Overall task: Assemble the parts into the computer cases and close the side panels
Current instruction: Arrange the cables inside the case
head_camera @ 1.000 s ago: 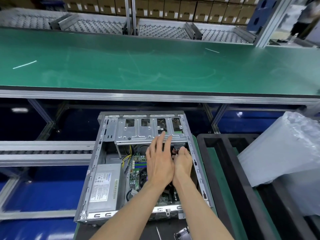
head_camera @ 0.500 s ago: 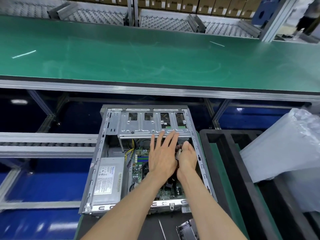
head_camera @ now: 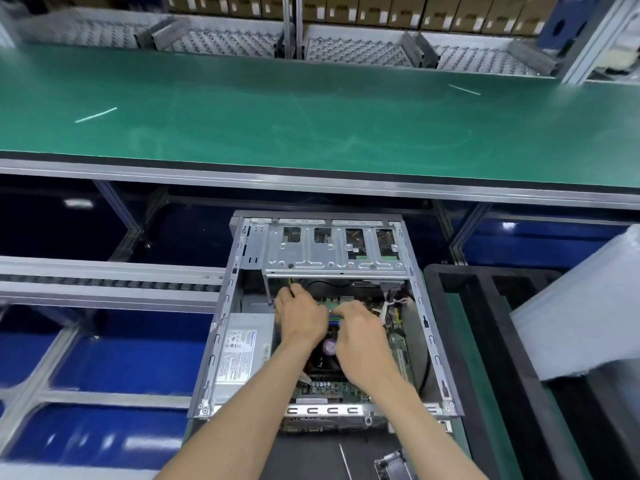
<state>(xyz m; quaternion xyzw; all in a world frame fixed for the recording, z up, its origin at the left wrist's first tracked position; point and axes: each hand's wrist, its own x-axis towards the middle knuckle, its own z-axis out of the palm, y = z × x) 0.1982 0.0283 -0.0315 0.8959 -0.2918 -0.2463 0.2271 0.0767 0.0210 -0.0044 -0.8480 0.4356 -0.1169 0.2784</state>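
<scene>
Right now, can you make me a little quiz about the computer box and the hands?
1. True or false: the side cover is already on the computer case.
2. Where are the left hand and right hand? A) on the green belt B) inside the case C) on the plastic bag
3. Fill in: the grey power supply sits on the case's ____ side in the picture.

Key: 1 false; 2 B; 3 left. The green belt lies beyond the case, the plastic bag to its right.
</scene>
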